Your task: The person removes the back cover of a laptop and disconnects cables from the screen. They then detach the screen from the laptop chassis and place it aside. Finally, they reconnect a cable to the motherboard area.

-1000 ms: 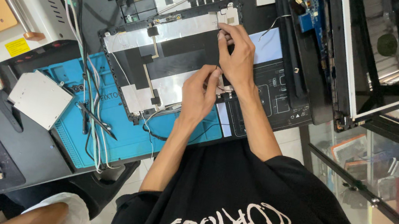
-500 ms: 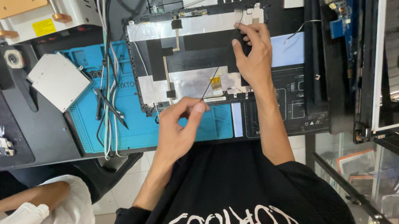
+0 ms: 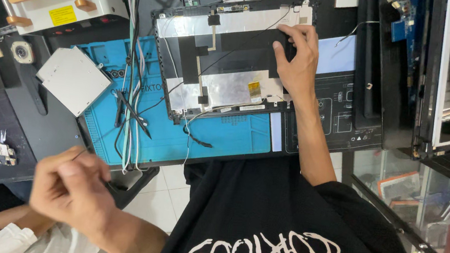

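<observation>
Fingers of the right hand (image 3: 297,62) press on the opened laptop panel (image 3: 225,66) lying on the blue mat (image 3: 223,140); the left hand (image 3: 73,186), off the surface, pinches a thin dark tool (image 3: 80,153).

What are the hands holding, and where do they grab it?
The right hand presses on the opened laptop panel near its right edge. The left hand pinches something thin and dark by one end; it is too blurred to name.
</observation>
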